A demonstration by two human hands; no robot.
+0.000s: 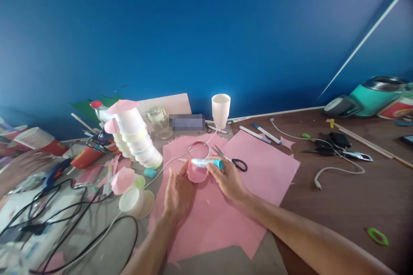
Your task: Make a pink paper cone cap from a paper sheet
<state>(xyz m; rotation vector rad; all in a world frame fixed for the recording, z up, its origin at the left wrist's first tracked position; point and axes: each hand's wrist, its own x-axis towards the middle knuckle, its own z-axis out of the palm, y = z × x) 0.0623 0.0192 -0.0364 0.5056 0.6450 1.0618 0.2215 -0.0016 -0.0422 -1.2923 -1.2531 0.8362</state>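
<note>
My right hand (226, 176) is closed around a light-blue tube with a turquoise cap (201, 163), held level over a small rounded pink paper piece (197, 174). The left edge of that piece is pinched by my left hand (179, 189), its fingers partly hidden. Beneath both hands lie large pink paper sheets (222, 219). Black-handled scissors (239, 164) rest on the sheets just beyond my right hand. A white cable (167, 164) loops across the paper behind my hands.
Stacked white cups (142, 142) stand left, beside a glass jar (158, 122). One white cup (221, 111) is near the blue wall. Markers (267, 133) lie behind the paper. Black cables (82, 206) tangle at left, where another person's hand (22, 169) shows. A turquoise kettle (371, 96) sits far right.
</note>
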